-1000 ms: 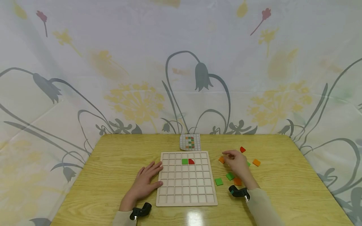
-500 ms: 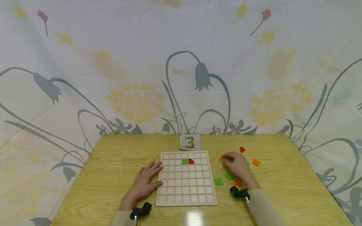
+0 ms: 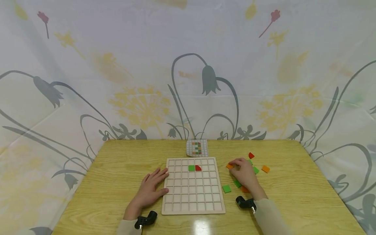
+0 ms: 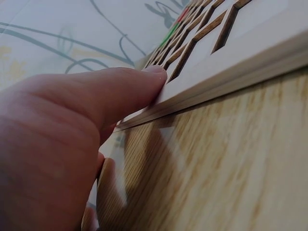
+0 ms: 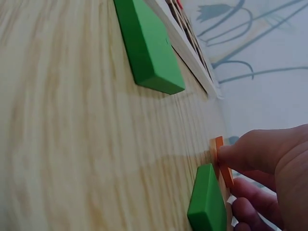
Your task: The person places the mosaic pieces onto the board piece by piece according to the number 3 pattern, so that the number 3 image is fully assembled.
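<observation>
– What does the right hand (image 3: 244,173) do?
– Its thumb and fingers pinch an orange tile (image 3: 229,166), in the lower half of the frame, right of centre.
– And the left hand (image 3: 150,189)?
– Its fingers are spread, touching the grid board's (image 3: 192,189) left edge.

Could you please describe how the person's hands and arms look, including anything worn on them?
The left hand and right hand wear no gloves. The left sleeve and right sleeve are light beige. The worn left camera and right camera are black, with rounded ends.
</observation>
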Available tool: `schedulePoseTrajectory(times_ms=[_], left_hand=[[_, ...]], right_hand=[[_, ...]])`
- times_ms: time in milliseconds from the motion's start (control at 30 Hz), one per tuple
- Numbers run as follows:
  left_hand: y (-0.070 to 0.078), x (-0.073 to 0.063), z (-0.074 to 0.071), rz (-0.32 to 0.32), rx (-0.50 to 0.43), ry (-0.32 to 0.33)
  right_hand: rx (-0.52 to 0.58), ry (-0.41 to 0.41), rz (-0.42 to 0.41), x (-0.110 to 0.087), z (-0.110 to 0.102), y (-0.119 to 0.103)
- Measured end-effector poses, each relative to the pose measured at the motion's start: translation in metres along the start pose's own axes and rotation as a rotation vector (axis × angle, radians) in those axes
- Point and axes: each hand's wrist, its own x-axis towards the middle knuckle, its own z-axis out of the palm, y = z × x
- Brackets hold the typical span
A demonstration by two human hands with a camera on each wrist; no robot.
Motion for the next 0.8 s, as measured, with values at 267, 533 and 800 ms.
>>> schedulePoseTrajectory(times_ms=[267,533,800], left_hand=[[-0.0017,-0.0007,0.0029,0.011,0.007,0.020],[-0.0008,-0.0006,0.0029,0.012,0.005,0.022],[-0.0017,-0.0004,0.0026,0.015,0.007,0.026]], right_hand=[[-0.009,0.013,0.020,0.0008,0.0020,0.0022],[-0.013,0.025,0.019,0.0001,0.0016,0.0000],[-0.089,0.025,0.025,0.0037,0.0033,-0.0024]])
